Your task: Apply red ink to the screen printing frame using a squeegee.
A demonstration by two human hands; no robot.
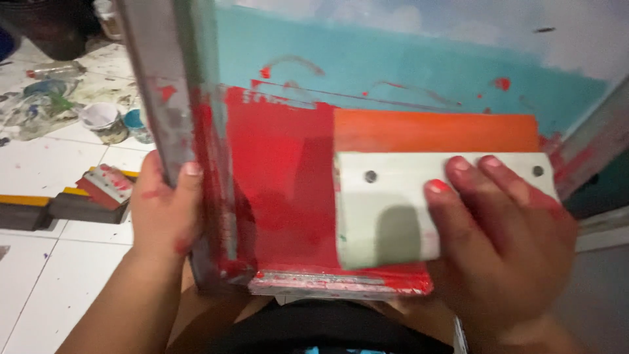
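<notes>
While my left hand (164,210) clamps the frame (196,131), my right hand (504,229) grips the stiff squeegee (393,203) (paint-slick, I'd judge) fingers across its pale handle.

Under the right hand (504,229), a squeegee (419,190) with a pale grey-green handle, 2 dark rivets and an orange blade. Beneath it, the screen mesh (406,72) is turquoise, coated solid red toward the left hand (164,210) and flecked red above. The grey metal frame (177,98) carries red smears. Both hands show red stains. Left of the left hand, white floor tiles (46,170) with paint specks.
</notes>
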